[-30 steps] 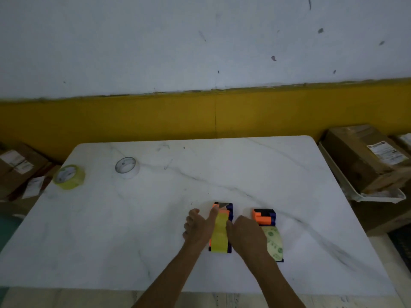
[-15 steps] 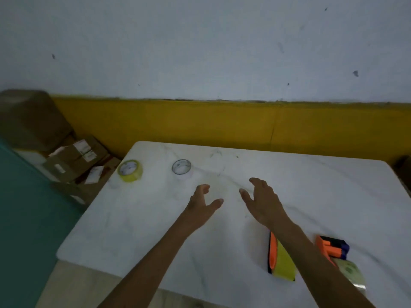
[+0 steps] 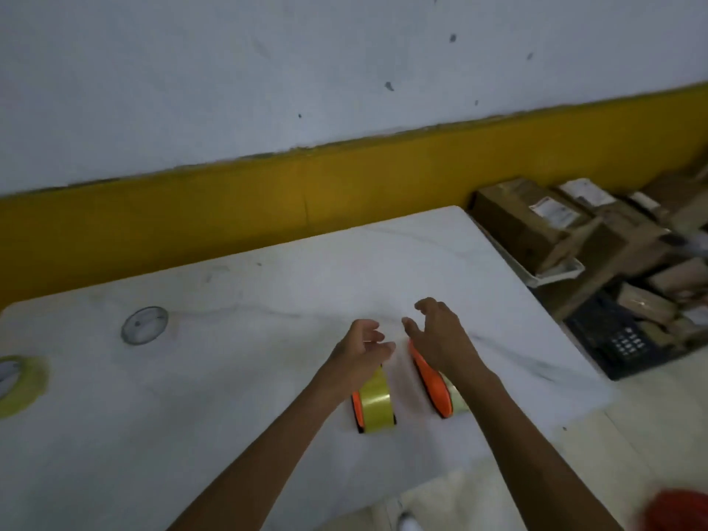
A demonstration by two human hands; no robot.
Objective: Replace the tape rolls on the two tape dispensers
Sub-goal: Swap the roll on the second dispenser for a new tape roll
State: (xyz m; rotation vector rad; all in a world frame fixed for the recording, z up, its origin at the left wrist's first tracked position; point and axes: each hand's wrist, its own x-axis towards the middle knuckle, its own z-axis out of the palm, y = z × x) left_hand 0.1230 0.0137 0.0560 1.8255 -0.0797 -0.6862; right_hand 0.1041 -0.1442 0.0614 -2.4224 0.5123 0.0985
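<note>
Two orange tape dispensers stand side by side on the white marble table point(image 3: 268, 293). The left dispenser point(image 3: 373, 406) carries a yellow tape roll, and the right dispenser point(image 3: 433, 385) holds a pale roll that my forearm partly hides. My left hand point(image 3: 362, 348) hovers over the left dispenser with curled fingers and holds nothing. Above the right dispenser, my right hand point(image 3: 436, 331) has its fingers apart and empty. A clear tape roll point(image 3: 145, 325) lies flat at the table's far left. At the left edge of the view lies a yellow tape roll point(image 3: 19, 385).
Cardboard boxes point(image 3: 536, 220) and a white tray are stacked on the floor to the right of the table. A dark crate point(image 3: 620, 339) sits beside them. A yellow-painted wall band point(image 3: 268, 208) runs behind the table. A blurred red object point(image 3: 678, 511) shows at the bottom right.
The view has swung right, so the spare rolls now sit far left. Both hands let go of the left dispenser and now hover open, one above each dispenser.
</note>
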